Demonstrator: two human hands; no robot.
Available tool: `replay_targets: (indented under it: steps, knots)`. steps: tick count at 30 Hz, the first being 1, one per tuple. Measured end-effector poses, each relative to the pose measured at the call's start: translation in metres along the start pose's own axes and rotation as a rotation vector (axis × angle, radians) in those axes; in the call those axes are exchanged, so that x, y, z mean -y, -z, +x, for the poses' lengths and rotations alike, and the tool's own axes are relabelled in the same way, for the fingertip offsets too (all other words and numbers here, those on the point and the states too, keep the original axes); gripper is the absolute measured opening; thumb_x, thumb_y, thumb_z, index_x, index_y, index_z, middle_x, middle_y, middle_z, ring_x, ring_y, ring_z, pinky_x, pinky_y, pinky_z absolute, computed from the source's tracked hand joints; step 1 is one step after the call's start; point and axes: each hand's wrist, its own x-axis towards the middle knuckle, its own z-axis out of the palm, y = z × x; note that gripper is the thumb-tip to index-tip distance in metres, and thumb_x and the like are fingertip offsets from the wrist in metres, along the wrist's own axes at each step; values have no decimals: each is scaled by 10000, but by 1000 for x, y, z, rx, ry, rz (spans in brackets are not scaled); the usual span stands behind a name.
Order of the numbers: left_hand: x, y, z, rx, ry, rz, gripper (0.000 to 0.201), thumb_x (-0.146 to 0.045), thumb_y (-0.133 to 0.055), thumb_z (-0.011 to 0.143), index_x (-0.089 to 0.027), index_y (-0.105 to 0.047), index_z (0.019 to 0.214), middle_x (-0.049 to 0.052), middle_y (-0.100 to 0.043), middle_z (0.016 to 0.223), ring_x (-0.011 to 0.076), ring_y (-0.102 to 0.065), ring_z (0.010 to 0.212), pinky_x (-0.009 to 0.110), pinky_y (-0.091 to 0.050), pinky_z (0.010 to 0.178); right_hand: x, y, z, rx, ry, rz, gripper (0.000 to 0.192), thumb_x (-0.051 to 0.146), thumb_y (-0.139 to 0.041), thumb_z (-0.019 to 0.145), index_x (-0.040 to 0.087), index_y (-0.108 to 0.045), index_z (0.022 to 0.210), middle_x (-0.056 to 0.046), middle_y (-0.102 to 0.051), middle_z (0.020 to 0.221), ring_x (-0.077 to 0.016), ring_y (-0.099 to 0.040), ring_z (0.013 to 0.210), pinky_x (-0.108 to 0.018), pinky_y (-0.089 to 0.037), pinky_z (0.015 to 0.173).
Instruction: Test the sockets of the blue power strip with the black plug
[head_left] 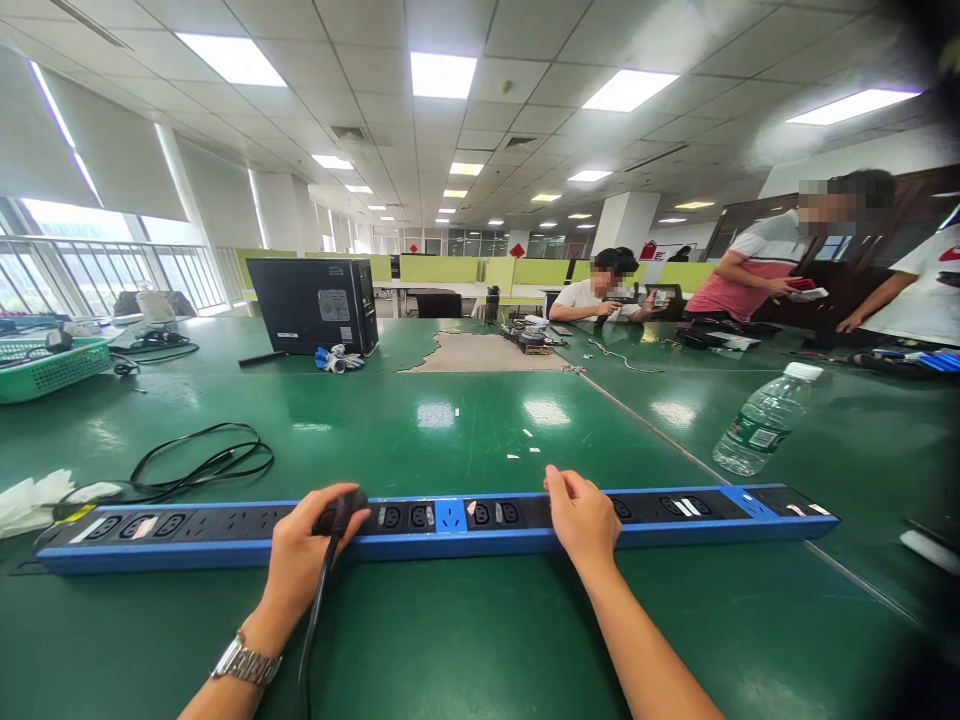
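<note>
pressing a black plug into the long blue power strip lying near, l hand fingers closed on it; r hand fingers curled, pinning the strip. risk: plug goes in crooked if the strip slides; water bottle lies near the right end.
</note>
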Motion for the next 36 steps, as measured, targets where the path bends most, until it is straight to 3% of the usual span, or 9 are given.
replay_targets:
  steps: [7, 14, 22, 31, 36]
  knots:
    - [-25, -13, -3, -52, -13, -64, 318, -478, -695, 799, -237, -699, 1008, 35, -737, 922, 198, -687, 802, 326, -551, 784, 2, 1, -1, 4, 3, -16, 436, 504, -412, 921, 230, -712, 765, -37, -639, 779, -166, -505, 692, -260, -283, 620]
    - [-58, -47, -5, 1, 3, -66, 361, -549, -666, 802, -251, -727, 996, 53, -742, 846, 219, -676, 778, 358, -544, 752, 1, 0, 0, 12, -7, -42, 431, 506, -413, 926, 234, -713, 778, -37, -638, 787, -168, -505, 701, -258, -277, 616]
    - [-76, -81, -1, 86, 65, -16, 296, -476, -702, 795, -267, -718, 1004, 43, -746, 854, 219, -668, 763, 350, -512, 711, 1, 0, 0, 4, 6, -43, 433, 509, -416, 922, 234, -716, 774, -36, -636, 771, -169, -507, 692, -263, -282, 620]
    - [-77, -84, 1, 74, 34, 94, 259, -433, -671, 825, -242, -723, 991, 50, -700, 787, 208, -621, 732, 336, -484, 684, 2, 1, 0, 20, 10, -50, 413, 501, -427, 920, 224, -687, 760, -34, -635, 773, -167, -505, 692, -258, -273, 616]
    - [-83, -88, -1, 148, -82, 118, 238, -313, -678, 833, -245, -702, 1059, 61, -741, 911, 241, -639, 840, 386, -474, 738, 3, 1, 0, 8, 23, -55, 405, 491, -427, 920, 221, -691, 774, -33, -631, 762, -158, -495, 675, -258, -273, 610]
